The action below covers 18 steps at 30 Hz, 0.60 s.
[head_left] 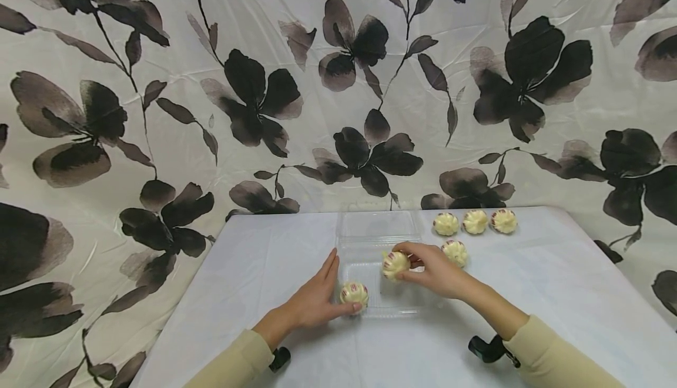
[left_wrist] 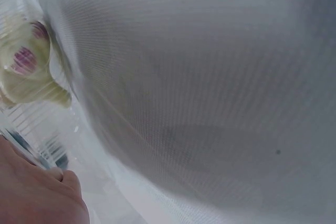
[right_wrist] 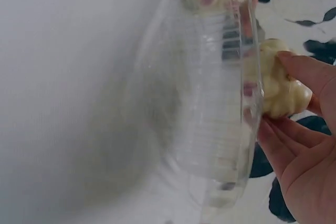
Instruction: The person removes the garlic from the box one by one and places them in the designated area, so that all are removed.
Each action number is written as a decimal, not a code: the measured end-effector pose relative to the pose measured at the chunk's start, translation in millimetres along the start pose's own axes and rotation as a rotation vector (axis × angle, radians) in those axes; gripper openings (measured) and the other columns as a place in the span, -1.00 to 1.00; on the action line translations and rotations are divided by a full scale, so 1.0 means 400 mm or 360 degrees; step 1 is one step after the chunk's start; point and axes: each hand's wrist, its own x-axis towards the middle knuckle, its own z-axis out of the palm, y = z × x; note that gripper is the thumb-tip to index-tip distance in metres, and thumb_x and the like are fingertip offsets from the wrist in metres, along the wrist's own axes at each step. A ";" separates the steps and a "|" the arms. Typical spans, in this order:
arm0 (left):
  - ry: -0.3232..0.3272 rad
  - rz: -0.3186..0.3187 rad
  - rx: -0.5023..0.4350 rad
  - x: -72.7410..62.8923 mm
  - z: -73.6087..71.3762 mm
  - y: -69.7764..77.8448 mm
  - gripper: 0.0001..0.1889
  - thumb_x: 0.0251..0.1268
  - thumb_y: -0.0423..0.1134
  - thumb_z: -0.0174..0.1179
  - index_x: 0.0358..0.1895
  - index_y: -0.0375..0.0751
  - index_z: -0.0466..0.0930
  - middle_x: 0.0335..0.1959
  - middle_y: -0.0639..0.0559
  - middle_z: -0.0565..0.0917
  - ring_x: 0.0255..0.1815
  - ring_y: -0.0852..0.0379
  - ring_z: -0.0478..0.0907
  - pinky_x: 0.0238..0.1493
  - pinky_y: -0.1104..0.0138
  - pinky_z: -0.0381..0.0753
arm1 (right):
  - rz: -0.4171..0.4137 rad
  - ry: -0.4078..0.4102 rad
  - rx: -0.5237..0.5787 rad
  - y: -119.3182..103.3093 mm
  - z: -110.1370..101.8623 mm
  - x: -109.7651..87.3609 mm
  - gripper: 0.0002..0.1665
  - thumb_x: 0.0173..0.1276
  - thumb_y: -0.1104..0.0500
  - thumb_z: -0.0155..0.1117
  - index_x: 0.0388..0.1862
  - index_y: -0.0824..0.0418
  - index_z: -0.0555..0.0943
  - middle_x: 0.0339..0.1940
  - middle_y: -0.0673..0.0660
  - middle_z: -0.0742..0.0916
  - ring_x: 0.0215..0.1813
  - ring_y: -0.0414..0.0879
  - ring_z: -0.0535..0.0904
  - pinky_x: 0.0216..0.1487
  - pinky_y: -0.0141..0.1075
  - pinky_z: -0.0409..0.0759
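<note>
My right hand [head_left: 435, 270] pinches a pale yellow, fluted bun-like piece with red marks [head_left: 395, 265] between thumb and fingers. In the right wrist view this held piece [right_wrist: 286, 85] shows at the rim of a clear plastic clamshell container [head_left: 388, 305]. My left hand [head_left: 315, 297] rests along the container's left side, fingers straight and thumb stretched across the front left corner. Inside that corner sits another such piece [head_left: 353, 295], right by the thumb. The left wrist view shows this piece [left_wrist: 23, 69] through the clear wall, with part of the left hand [left_wrist: 39, 192] below.
The container's lid [head_left: 378, 224] lies folded back, away from me. Three more pale yellow pieces [head_left: 475, 221] stand in a row at the table's back right, and one [head_left: 455, 253] sits nearer, behind my right hand. A white cloth [head_left: 238, 270] covers the table; a floral curtain [head_left: 296, 111] hangs behind.
</note>
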 end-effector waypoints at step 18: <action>0.0005 -0.0009 -0.0006 -0.003 -0.001 0.001 0.34 0.16 0.59 0.11 0.66 -0.33 -0.30 0.71 -0.11 -0.31 0.64 -0.14 0.02 0.52 0.00 0.26 | 0.0136 0.0132 -0.0225 0.012 -0.131 -0.084 -0.47 0.34 0.16 0.50 0.25 0.24 0.61 0.07 0.07 0.74 -0.03 -0.09 0.67 0.04 -0.16 0.71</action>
